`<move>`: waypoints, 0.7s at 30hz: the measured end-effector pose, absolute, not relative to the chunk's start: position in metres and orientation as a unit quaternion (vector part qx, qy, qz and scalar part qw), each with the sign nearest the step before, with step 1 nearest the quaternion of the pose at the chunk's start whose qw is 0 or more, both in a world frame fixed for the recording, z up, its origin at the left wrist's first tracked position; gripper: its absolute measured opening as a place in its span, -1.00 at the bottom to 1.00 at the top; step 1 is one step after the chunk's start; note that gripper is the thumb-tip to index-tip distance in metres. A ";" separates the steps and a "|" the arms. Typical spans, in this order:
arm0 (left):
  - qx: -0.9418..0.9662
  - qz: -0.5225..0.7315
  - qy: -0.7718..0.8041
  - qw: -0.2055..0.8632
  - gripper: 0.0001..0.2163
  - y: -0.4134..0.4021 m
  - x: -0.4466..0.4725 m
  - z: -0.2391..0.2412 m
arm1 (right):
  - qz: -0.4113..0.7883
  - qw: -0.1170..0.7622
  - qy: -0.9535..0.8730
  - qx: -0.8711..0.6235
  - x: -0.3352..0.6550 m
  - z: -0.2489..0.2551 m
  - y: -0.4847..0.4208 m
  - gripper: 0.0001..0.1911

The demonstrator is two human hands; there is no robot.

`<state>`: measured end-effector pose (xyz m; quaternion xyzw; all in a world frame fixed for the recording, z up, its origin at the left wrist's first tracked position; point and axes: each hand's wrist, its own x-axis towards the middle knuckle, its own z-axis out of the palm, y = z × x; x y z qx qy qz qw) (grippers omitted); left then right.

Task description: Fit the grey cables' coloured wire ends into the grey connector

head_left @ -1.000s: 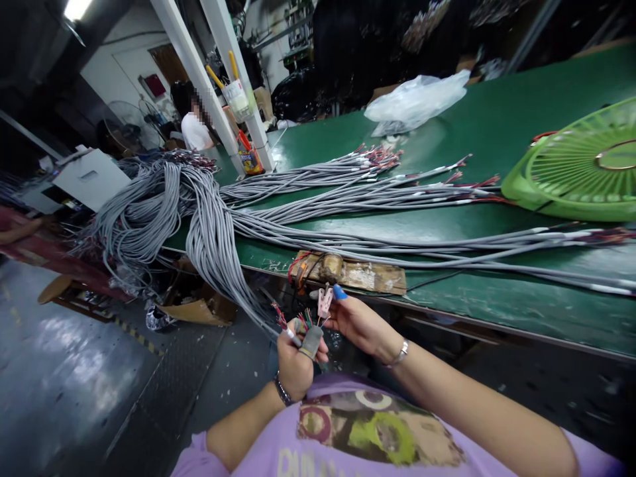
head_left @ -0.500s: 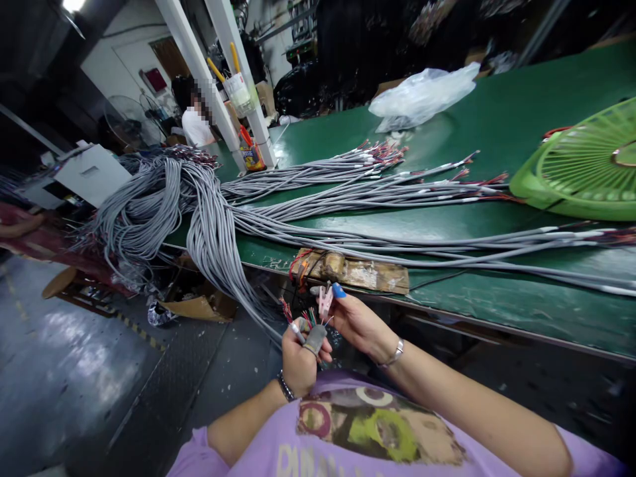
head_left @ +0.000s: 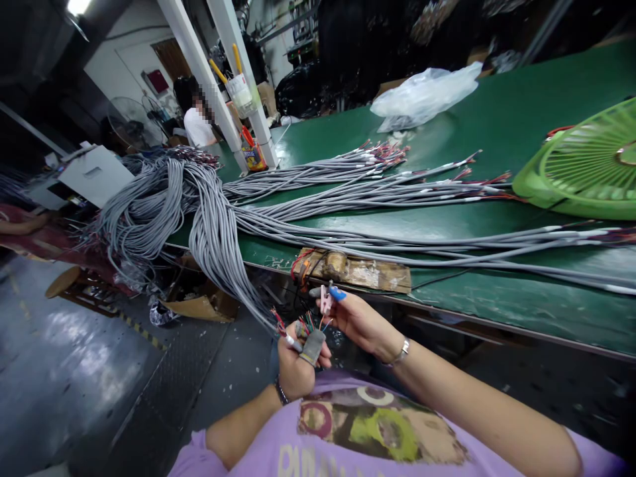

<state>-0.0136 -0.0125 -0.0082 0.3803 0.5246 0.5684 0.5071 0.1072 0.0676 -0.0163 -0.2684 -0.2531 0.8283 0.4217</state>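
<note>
1. We see the small pink connector (head_left: 325, 299) pinched between the thumb and blue-capped forefinger of the right hand (head_left: 358, 322). It is in the air just below the table edge, in front of the chest.
2. Just below it and to the left, coloured wires (head_left: 309, 322) fan out of the end of a grey cable (head_left: 291, 341). The left hand (head_left: 297, 368) grips this cable in a closed fist, with a grey cap on its thumb.
3. The connector stands roughly upright, its lower end toward the wire tips, which point up and right at it. The two are close, but we cannot tell whether they touch.
4. The cable climbs left into the thick cable bundle (head_left: 213, 238) that spills over the edge of the green table (head_left: 447, 139).
5. A worn wooden board (head_left: 368, 273) lies on that edge, just above the hands.
6. Farther off are a green fan (head_left: 586, 165), a plastic bag (head_left: 422, 93), and a person in white (head_left: 196, 126) beyond the posts.
</note>
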 end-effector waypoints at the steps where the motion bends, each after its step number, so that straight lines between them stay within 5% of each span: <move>1: 0.380 0.571 0.522 0.508 -0.72 -0.012 -0.013 -0.008 | 0.829 0.422 -0.247 -0.270 0.107 -0.017 0.067 -0.70; 21: 0.375 0.565 0.531 0.508 -0.75 -0.004 -0.011 -0.021 | 0.856 0.430 -0.158 -0.240 0.100 -0.022 0.067 -0.66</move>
